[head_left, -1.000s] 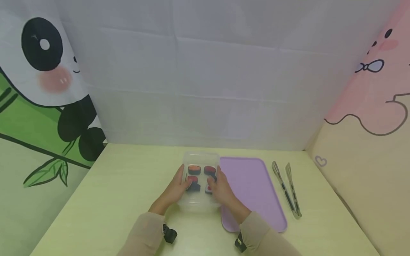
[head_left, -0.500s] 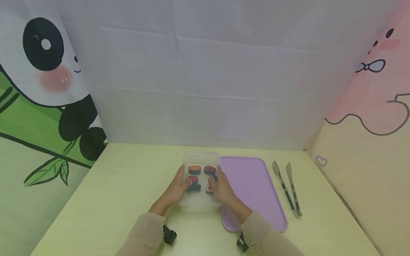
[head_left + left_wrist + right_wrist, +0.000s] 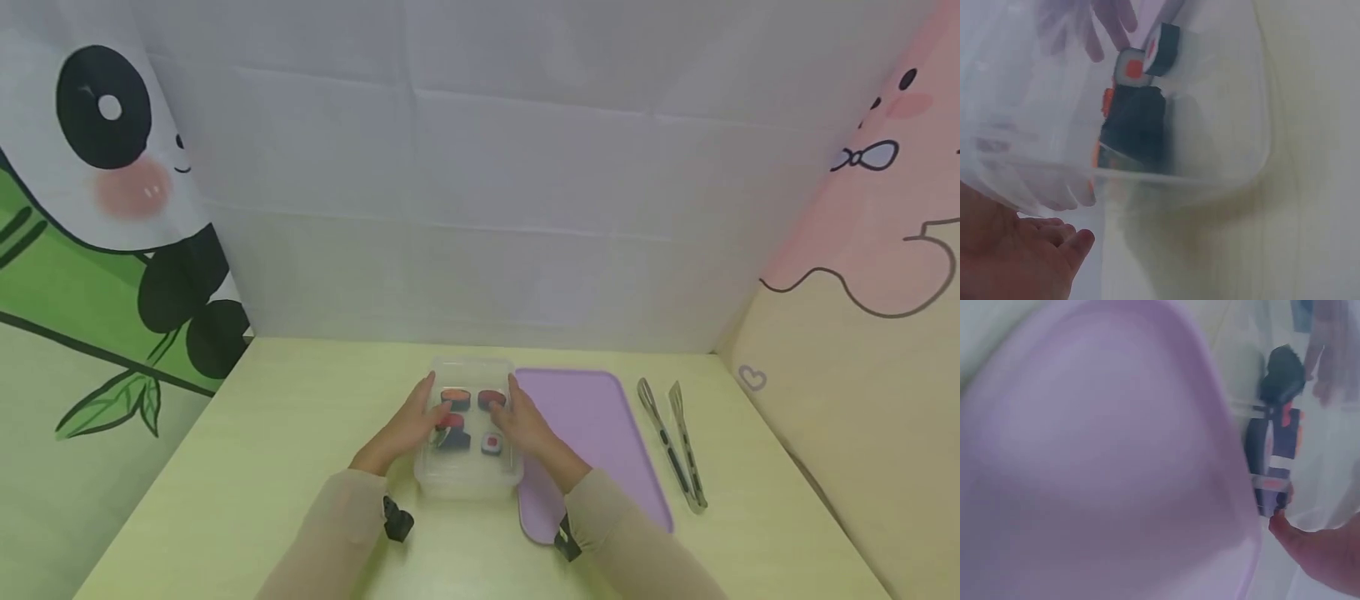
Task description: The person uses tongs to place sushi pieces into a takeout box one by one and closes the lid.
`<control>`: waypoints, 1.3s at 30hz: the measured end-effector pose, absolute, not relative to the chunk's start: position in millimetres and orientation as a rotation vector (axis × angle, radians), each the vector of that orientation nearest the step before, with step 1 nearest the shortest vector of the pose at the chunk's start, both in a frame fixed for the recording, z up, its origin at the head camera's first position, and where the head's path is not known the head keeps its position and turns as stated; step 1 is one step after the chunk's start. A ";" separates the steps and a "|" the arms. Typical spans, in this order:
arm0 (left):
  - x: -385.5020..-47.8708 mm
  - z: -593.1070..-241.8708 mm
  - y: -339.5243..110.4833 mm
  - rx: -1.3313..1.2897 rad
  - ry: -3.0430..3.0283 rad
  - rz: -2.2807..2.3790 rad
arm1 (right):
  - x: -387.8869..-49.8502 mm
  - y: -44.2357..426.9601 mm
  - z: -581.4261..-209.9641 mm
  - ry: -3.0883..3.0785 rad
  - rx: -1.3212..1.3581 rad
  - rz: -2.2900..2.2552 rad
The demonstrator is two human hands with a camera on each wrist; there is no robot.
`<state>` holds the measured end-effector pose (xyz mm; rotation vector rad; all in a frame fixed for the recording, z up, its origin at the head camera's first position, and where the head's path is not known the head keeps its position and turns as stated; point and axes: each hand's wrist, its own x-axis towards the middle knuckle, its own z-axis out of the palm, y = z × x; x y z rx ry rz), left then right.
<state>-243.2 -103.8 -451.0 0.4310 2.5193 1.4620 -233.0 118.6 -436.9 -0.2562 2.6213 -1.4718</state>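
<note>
A clear plastic container (image 3: 468, 475) with several sushi pieces, including a sushi roll (image 3: 492, 443), sits between my two hands. My left hand (image 3: 401, 429) is along its left side, thumb over the top near the orange-topped sushi (image 3: 455, 399). In the left wrist view its fingers (image 3: 1082, 244) lie just outside the container wall, a gap between. My right hand (image 3: 528, 425) mirrors it on the right side, thumb over the dark red-topped sushi (image 3: 491, 398). In the right wrist view, its fingertip (image 3: 1279, 520) is close to the wall.
A purple tray (image 3: 581, 417) lies directly right of the container, partly beneath my right forearm. Metal tongs (image 3: 678, 450) rest spread on the table (image 3: 300, 450) farther right. A white cloth wall (image 3: 480, 208) stands behind, with cartoon-printed panels on both sides.
Both hands have slid away from me along the container's sides, uncovering the sushi roll under my right thumb. The container itself stays in place.
</note>
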 end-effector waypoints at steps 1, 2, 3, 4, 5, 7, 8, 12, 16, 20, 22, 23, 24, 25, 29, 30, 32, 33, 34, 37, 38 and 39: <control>-244.4 -451.9 -102.9 0.427 2.525 1.430 | -234.8 118.6 -440.4 2.619 -0.257 -1.473; -244.7 -452.7 -101.9 0.424 2.535 1.400 | -235.6 118.2 -443.3 2.616 -0.257 -1.473; -244.1 -453.4 -100.9 0.413 2.548 1.367 | -236.3 118.1 -446.4 2.617 -0.258 -1.473; -243.3 -454.3 -100.3 0.411 2.560 1.347 | -236.4 117.9 -448.8 2.619 -0.256 -1.469; -242.2 -454.7 -99.9 0.411 2.573 1.332 | -236.2 117.5 -450.2 2.625 -0.253 -1.463; -241.5 -455.7 -99.5 0.422 2.582 1.337 | -234.2 117.0 -449.7 2.637 -0.253 -1.449; -240.9 -455.2 -99.0 0.429 2.586 1.346 | -233.4 116.8 -448.9 2.644 -0.254 -1.441; -240.0 -453.8 -99.1 0.449 2.595 1.363 | -232.3 116.2 -448.1 2.658 -0.254 -1.426; -243.2 -453.2 -100.9 0.486 2.626 1.313 | -232.9 115.3 -444.1 2.671 -0.245 -1.416; -248.3 -453.3 -104.7 0.500 2.556 1.334 | -235.4 115.4 -439.0 2.645 -0.224 -1.426; -250.6 -452.6 -107.4 0.479 2.476 1.376 | -238.6 115.8 -437.0 2.635 -0.200 -1.424; -252.5 -452.2 -108.4 0.466 2.445 1.391 | -240.8 116.0 -435.9 2.638 -0.185 -1.414; -254.7 -451.9 -109.2 0.450 2.433 1.400 | -243.5 116.2 -434.8 2.642 -0.168 -1.409; -257.7 -451.6 -109.5 0.433 2.433 1.405 | -246.2 116.1 -433.5 2.646 -0.152 -1.408; -272.4 -451.6 -105.1 0.425 2.544 1.351 | -259.9 115.6 -434.7 2.717 -0.135 -1.359; -275.6 -451.6 -103.7 0.414 2.569 1.334 | -262.7 114.9 -436.8 2.725 -0.133 -1.350; -280.9 -451.7 -101.3 0.404 2.596 1.296 | -266.7 113.3 -441.9 2.738 -0.134 -1.318; -282.4 -451.6 -100.7 0.392 2.607 1.272 | -267.8 112.3 -444.4 2.738 -0.129 -1.308; -283.7 -451.7 -100.3 0.387 2.619 1.245 | -268.4 111.3 -446.4 2.734 -0.125 -1.305; -287.3 -453.9 -100.4 0.383 2.651 1.180 | -267.8 108.8 -447.7 2.722 -0.122 -1.318; -288.1 -454.3 -100.7 0.387 2.655 1.177 | -267.8 108.4 -447.1 2.718 -0.123 -1.336; -289.1 -454.6 -100.9 0.396 2.655 1.184 | -267.8 108.2 -445.9 2.715 -0.123 -1.348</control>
